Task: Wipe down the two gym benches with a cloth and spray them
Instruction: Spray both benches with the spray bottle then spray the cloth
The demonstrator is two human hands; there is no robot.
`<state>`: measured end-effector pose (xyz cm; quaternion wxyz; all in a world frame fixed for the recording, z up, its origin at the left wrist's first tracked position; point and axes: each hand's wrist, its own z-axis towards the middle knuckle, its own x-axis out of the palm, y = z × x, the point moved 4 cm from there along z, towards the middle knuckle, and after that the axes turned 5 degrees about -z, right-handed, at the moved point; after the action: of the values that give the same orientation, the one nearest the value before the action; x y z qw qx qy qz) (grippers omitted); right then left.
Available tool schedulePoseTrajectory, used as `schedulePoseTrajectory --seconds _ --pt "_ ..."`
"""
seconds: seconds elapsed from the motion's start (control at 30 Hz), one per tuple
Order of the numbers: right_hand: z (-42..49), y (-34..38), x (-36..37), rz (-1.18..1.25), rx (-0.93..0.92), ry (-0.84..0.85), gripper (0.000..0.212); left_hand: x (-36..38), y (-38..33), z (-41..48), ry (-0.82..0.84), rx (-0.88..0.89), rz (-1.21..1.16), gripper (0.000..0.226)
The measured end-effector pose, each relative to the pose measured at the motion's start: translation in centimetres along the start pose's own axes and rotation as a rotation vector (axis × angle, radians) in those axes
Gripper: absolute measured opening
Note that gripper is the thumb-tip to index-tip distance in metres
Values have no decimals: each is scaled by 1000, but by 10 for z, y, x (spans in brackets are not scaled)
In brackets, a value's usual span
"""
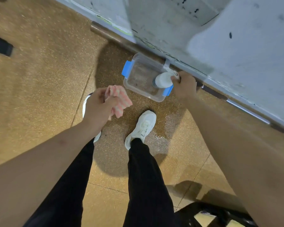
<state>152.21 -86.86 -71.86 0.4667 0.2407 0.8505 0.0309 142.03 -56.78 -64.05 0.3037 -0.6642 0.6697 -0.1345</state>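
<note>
Head view: a person stands over a clear plastic box on the speckled floor, right hand curled round a white spray bottle at the box's 4 o'clock corner, left hand pinching a bunched pink-striped cloth at its 8 o'clock. Neither bench is plainly in frame. Likely risks: the bottle snagging the blue latch and tipping the box, or the loosely held cloth dropping. No writing is legible

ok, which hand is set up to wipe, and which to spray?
Left wipes: the left hand grips the striped cloth. The right hand holds the spray bottle at the clear container, so it sprays.
</note>
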Motion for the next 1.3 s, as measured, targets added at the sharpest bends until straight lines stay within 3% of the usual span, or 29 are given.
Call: schedulePoseTrajectory --seconds 0.1,0.2,0.43,0.57,0.73,0.83,0.97,1.13,1.3 --pt "-56 -3 -49 297 112 -79 30 -5 -24 -27 66 69 -35 48" --pt "-120 -7 -108 612 237 -115 34 -8 -59 -64 145 134 73 55" --pt "-280 15 -221 1215 364 -112 36 -18 -153 -188 266 244 148 44" --pt "-360 29 -270 1433 421 -196 45 -18 -188 -257 430 129 -16 22" --pt "-449 33 -313 1593 549 -440 29 -29 -225 -321 786 258 160 72" --pt "-506 37 -322 1680 722 -651 28 -21 -245 -359 926 384 366 85" --pt "-580 39 -312 1823 872 -964 29 -2 -251 -408 1065 481 531 71" --pt "-655 35 -291 2213 721 -1124 47 26 -215 -480 1291 398 629 60" --pt "-744 -5 -255 2179 672 -1331 50 60 -153 -544 1437 275 804 57"
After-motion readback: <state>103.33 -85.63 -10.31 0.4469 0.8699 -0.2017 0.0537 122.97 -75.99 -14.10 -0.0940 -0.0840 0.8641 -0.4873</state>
